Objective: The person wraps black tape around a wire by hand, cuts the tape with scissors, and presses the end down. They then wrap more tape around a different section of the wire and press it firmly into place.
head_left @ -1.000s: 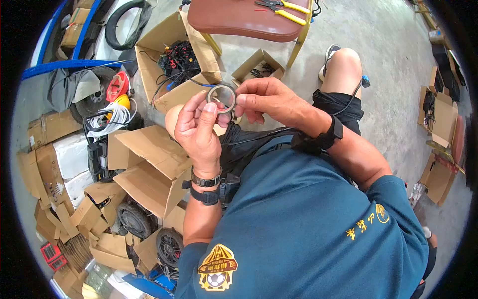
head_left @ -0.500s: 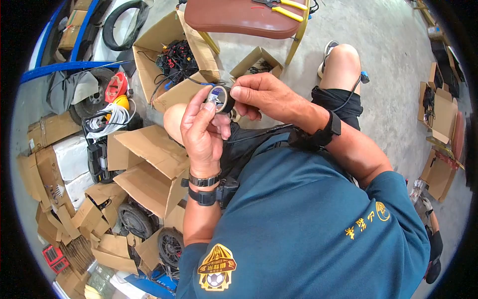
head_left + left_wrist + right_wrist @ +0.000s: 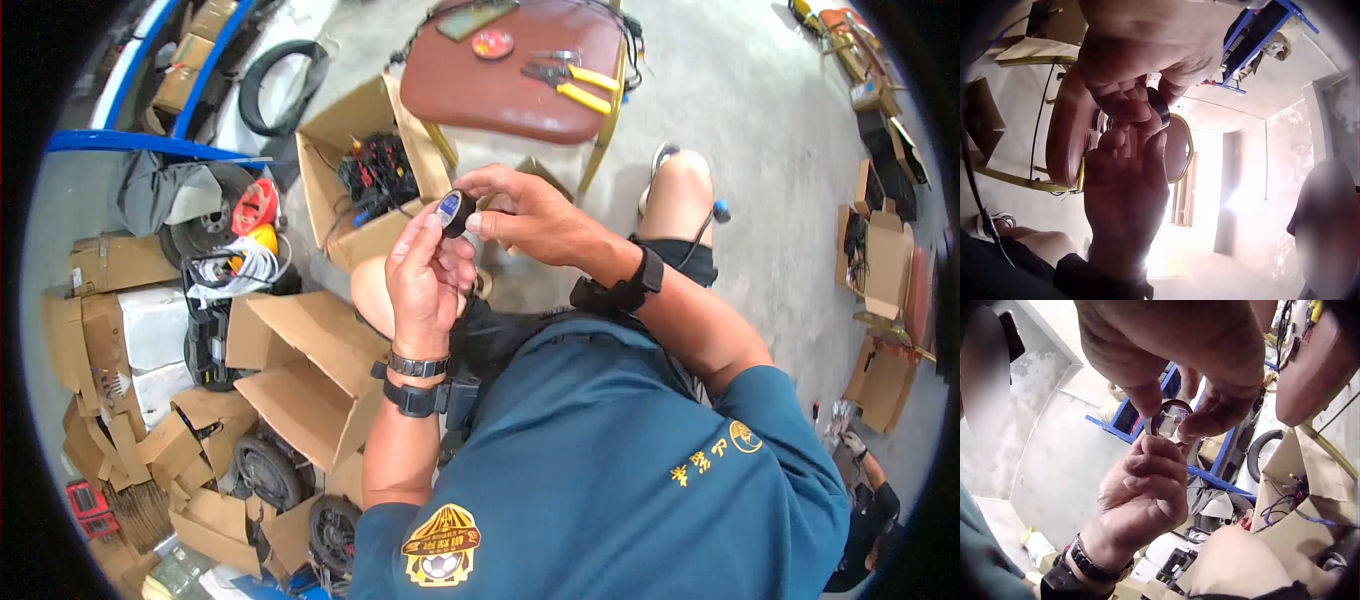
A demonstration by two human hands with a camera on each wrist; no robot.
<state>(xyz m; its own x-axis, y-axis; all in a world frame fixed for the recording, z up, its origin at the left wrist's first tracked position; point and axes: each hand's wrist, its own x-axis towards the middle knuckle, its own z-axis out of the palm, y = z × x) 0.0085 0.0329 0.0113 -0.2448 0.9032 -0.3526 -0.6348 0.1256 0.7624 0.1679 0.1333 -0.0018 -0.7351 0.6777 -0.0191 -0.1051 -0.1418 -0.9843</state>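
Observation:
A small black tape roll [image 3: 460, 212] is held in front of the body between both hands. The left hand [image 3: 428, 282] grips its near edge with thumb and fingers, palm turned up. From the other side the right hand [image 3: 545, 222] pinches the roll with thumb and index finger. The right wrist view shows the ring [image 3: 1150, 425] upright between the right hand [image 3: 1175, 350] above and the left hand [image 3: 1147, 497] below. In the left wrist view, fingers partly cover the black roll [image 3: 1159, 109].
Ahead stands a brown chair [image 3: 460, 95] bearing yellow-handled pliers [image 3: 585, 97] and a round red item [image 3: 492, 43]. An open carton [image 3: 432, 160] holds tangled wires. More cartons [image 3: 300, 400], wheels and a white cable bundle lie at the left. Another person [image 3: 870, 515] is at the lower right.
The roll has turned from ring-face view to a tilted, more edge-on position, and the right index finger has moved over its top. The head view has shifted, showing more of the chair seat.

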